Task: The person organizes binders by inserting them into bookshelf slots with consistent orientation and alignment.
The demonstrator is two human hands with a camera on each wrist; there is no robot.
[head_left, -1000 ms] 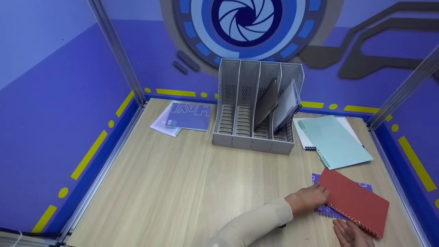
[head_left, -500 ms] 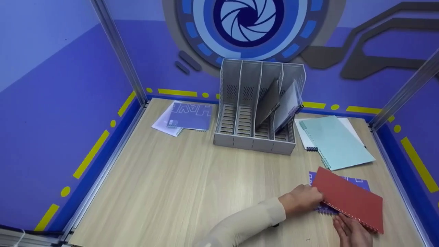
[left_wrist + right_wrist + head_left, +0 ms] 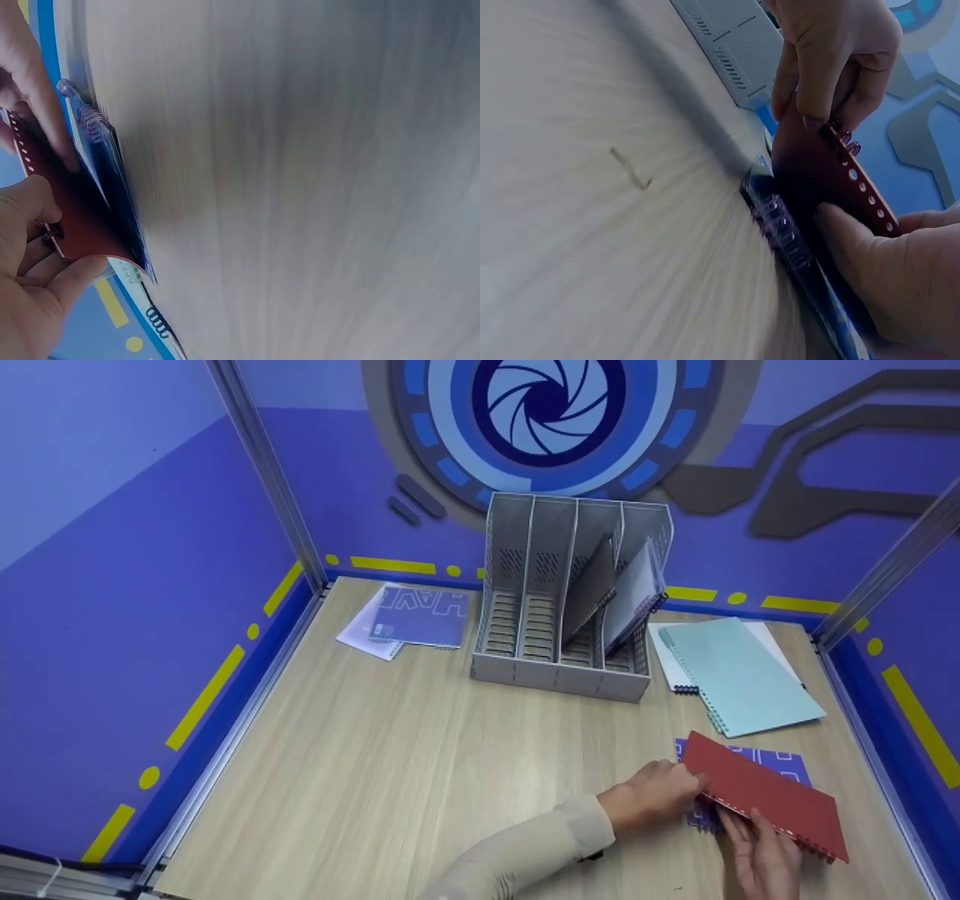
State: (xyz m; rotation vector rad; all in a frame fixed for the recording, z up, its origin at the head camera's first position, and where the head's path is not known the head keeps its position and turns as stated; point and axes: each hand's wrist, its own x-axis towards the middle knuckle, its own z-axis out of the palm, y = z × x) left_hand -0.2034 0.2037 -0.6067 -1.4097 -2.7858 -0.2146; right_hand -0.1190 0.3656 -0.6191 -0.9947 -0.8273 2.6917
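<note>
From my remote station, I saw the left hand (image 3: 660, 791) and right hand (image 3: 766, 856) pinching the rectangular red spiral-bound notebook (image 3: 769, 789), tilted over the white-lettered purple spiral-bound notebook (image 3: 787, 764); even 2-handed lifting seemed best.

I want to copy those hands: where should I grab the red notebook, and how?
Pinch the red notebook by its spiral edge, coming from the near side, I think. That edge faces this way and is tipped up off the purple notebook, leaving room to reach underneath.
</note>
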